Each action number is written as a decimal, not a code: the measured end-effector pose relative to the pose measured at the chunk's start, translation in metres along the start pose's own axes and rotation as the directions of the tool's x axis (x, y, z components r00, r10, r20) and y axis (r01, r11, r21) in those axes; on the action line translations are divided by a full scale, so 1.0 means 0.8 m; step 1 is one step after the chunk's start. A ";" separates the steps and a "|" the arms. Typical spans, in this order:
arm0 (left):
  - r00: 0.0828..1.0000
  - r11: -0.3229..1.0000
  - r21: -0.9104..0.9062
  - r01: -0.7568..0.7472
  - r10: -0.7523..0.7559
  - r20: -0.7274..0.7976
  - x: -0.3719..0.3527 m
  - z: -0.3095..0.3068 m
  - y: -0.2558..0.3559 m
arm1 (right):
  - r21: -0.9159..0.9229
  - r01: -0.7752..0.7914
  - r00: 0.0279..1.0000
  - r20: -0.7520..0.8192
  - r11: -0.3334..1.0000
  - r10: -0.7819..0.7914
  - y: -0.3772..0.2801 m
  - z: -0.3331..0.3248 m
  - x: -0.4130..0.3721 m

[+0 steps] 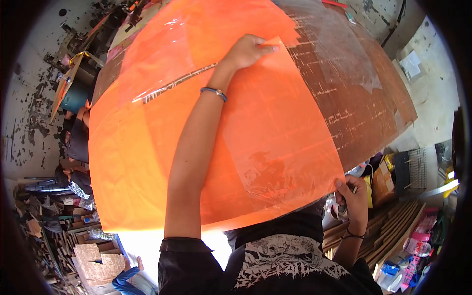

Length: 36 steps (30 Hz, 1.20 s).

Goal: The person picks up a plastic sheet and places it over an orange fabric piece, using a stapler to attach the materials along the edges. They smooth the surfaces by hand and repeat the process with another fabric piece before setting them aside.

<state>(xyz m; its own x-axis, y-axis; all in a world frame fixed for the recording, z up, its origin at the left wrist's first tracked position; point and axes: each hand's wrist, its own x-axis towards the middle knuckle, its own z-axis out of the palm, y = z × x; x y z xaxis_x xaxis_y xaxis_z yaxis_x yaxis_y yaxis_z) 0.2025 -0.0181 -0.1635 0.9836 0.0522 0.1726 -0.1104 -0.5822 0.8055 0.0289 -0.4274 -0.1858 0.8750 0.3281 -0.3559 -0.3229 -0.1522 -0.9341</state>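
Note:
A thin, bright orange sheet lies spread over a large brown worktable and hangs past its near edge. My left hand reaches across and pinches the sheet's far right corner. My right hand is closed on the near right corner, at the table's front edge. A clear plastic piece with wrinkles shows on the orange near my right hand. Beyond my left hand lies more orange sheet, and a narrow dark gap separates the layers left of my forearm.
The scratched brown tabletop shows at right, with clear plastic film on it. Wooden strips lie below right. Wood scraps are piled lower left. Other people are at left and lower left, in a blue sleeve.

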 end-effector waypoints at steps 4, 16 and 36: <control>0.997 0.994 0.075 0.081 -0.082 0.007 -0.004 -0.002 0.009 | 0.035 -0.013 1.000 0.004 0.999 0.012 -0.002 0.003 -0.001; 0.996 0.996 0.031 0.084 -0.084 0.014 -0.004 0.001 0.012 | 0.016 0.002 1.000 0.008 1.000 -0.002 -0.001 0.002 -0.003; 0.997 0.981 0.189 0.039 -0.051 0.062 -0.004 0.002 0.020 | -0.048 0.010 0.991 0.130 0.999 -0.003 -0.013 -0.001 -0.028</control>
<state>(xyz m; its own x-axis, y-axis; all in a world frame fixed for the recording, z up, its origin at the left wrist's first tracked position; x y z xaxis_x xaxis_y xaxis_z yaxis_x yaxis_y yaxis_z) 0.1979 -0.0289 -0.1523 0.9949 0.0318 0.0957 -0.0433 -0.7228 0.6897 0.0128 -0.4337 -0.1681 0.8216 0.4472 -0.3534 -0.2966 -0.1941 -0.9351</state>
